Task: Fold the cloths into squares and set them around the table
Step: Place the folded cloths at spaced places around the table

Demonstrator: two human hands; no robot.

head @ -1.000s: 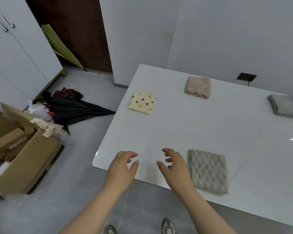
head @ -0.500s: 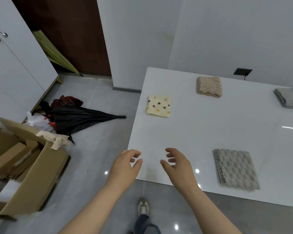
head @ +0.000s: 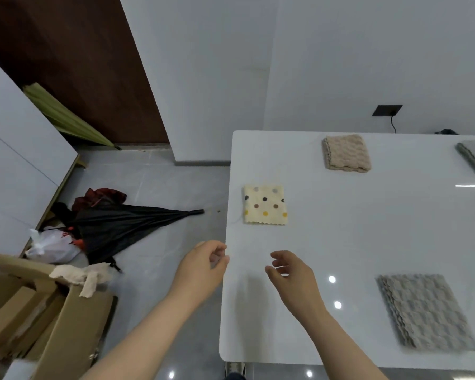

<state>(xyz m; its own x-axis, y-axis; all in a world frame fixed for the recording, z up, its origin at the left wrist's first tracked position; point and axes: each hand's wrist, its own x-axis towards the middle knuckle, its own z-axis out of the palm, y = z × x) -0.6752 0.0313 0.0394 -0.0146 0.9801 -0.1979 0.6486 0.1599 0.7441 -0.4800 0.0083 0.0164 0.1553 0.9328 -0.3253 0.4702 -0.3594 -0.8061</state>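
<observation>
Left hand [head: 203,272] and right hand [head: 294,281] have drifted from the waffle-textured grey cloth [head: 425,314].

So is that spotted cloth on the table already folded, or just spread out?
Folded. The polka-dot cloth lies as a small, neat square near the left edge of the table.

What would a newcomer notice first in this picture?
On the white table, the spotted cloth near the left edge stands out from the beige cloth and grey cloth. The left hand and right hand hover empty near that edge. A black umbrella and an open cardboard box lie on the floor, left.
</observation>
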